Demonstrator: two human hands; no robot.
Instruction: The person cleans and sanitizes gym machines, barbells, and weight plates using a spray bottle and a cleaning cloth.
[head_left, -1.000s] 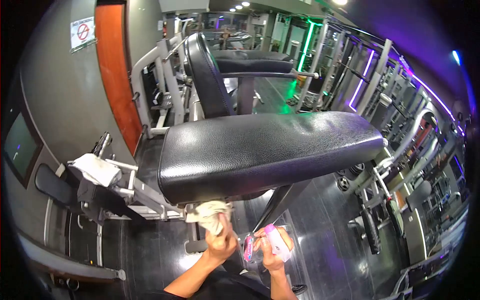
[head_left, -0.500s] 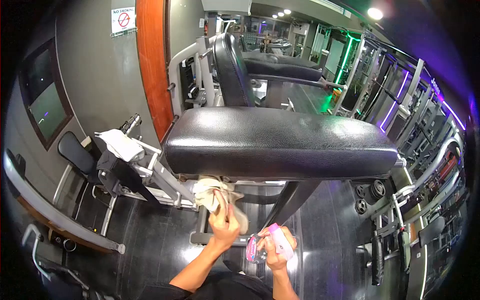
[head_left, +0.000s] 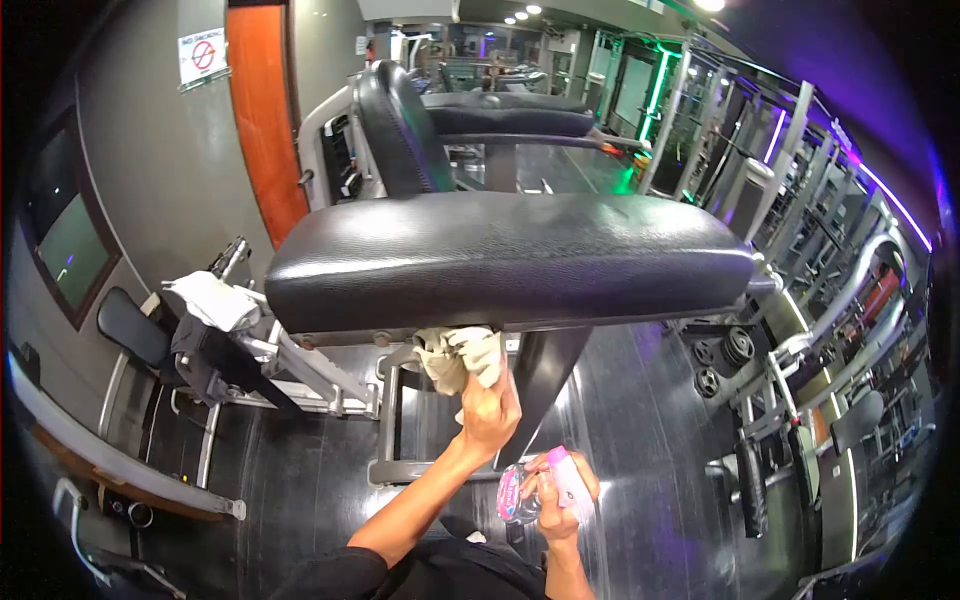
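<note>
My left hand (head_left: 490, 412) grips a cream-coloured cloth (head_left: 445, 360), which touches the underside of a black padded bench seat (head_left: 510, 260) near its metal frame. Part of the cloth is hidden by my fingers. Lower and to the right, my right hand (head_left: 552, 505) is closed around a pale bottle with a pink cap (head_left: 565, 475). A clear bottle with a pink label (head_left: 510, 495) sits against the same fingers, apparently held along with it. The bench's dark upright post (head_left: 545, 380) stands just past my hands.
A white towel (head_left: 213, 302) and dark cloth (head_left: 225, 355) hang on a machine at the left. Behind the seat rises a black backrest (head_left: 395, 130). Weight plates (head_left: 738, 345) are racked at the right, beside more gym machines. Dark flooring (head_left: 320, 470) lies below.
My left hand has moved the cloth to the right along the seat's underside. The view has shifted, so the bench appears further left and higher. My right hand still holds the bottles.
</note>
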